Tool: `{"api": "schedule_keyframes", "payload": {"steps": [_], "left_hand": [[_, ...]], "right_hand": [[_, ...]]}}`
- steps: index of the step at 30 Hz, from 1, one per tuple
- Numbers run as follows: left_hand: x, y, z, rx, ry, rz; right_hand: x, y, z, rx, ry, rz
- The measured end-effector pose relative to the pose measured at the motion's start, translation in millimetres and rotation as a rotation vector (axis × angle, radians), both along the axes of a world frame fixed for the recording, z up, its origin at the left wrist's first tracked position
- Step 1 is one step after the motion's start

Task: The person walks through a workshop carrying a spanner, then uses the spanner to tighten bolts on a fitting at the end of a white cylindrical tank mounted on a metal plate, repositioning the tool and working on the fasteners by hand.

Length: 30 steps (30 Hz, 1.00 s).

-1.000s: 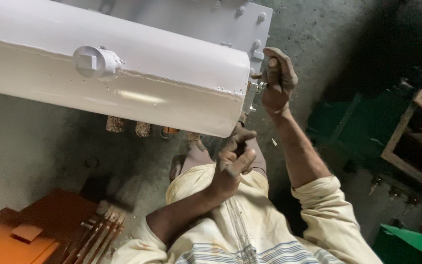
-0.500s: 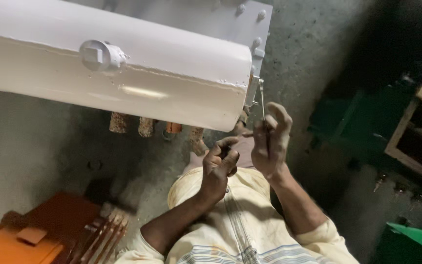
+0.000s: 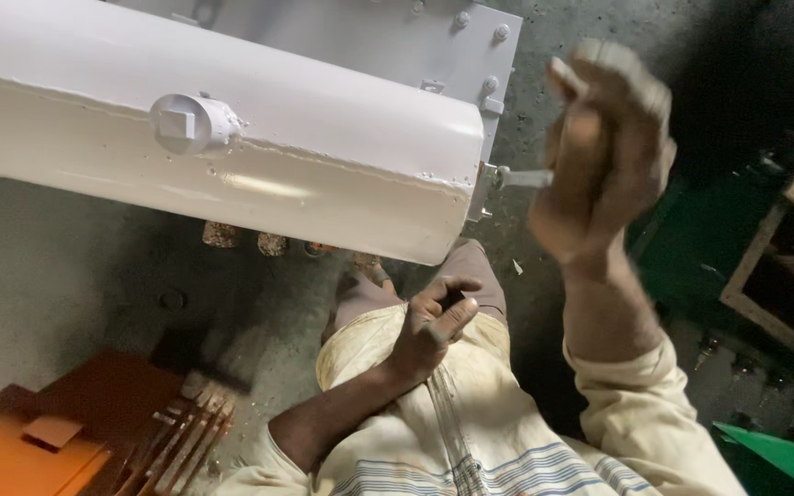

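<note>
The right hand (image 3: pixel 599 156), blurred, grips a slim stiff metal tool (image 3: pixel 524 177) by its outer end at the white painted steel tank (image 3: pixel 323 174), while the left hand (image 3: pixel 429 326) is loosely curled, empty.

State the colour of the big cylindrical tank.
White, clearest in the head view: the tank.

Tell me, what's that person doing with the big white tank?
A person stands over a big white metal tank. The right hand is raised beside the tank's end, gripping a thin metal tool whose tip sits at a bracket on that end. The hand is blurred. The left hand is loosely curled in front of the body, holding nothing visible. An orange metal part lies on the floor.
</note>
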State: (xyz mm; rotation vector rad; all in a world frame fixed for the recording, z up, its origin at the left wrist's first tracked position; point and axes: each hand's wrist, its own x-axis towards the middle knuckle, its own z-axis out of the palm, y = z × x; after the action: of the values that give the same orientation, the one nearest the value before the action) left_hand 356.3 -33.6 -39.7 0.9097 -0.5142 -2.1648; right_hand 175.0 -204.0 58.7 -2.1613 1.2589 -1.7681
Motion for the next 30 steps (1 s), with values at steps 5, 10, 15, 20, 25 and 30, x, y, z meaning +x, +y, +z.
{"api": "schedule_keyframes", "payload": {"steps": [5, 10, 15, 20, 25, 30], "left_hand": [[-7.1, 5.7, 1.5, -0.038, -0.093, -0.030], [-7.0, 11.3, 1.4, -0.042, -0.196, -0.025], [0.0, 17.3, -3.6, 0.055, -0.048, 0.009], [5.4, 23.2, -11.4, 0.013, -0.082, -0.009], [5.6, 26.3, -14.9, -0.124, -0.177, -0.047], [0.2, 13.8, -11.5, -0.126, -0.095, -0.039]], "right_hand": [[-17.9, -71.5, -26.9, 0.460, -0.303, 0.099], [-13.7, -84.3, -64.6, 0.573, -0.563, 0.200], [5.4, -35.6, -87.5, 0.875, -0.737, 0.113], [32.5, 35.3, -101.9, 0.786, -0.742, -0.060], [41.7, 97.9, -84.7, 0.665, -0.452, -0.044], [38.7, 120.5, -53.4, 0.537, -0.129, -0.020]]}}
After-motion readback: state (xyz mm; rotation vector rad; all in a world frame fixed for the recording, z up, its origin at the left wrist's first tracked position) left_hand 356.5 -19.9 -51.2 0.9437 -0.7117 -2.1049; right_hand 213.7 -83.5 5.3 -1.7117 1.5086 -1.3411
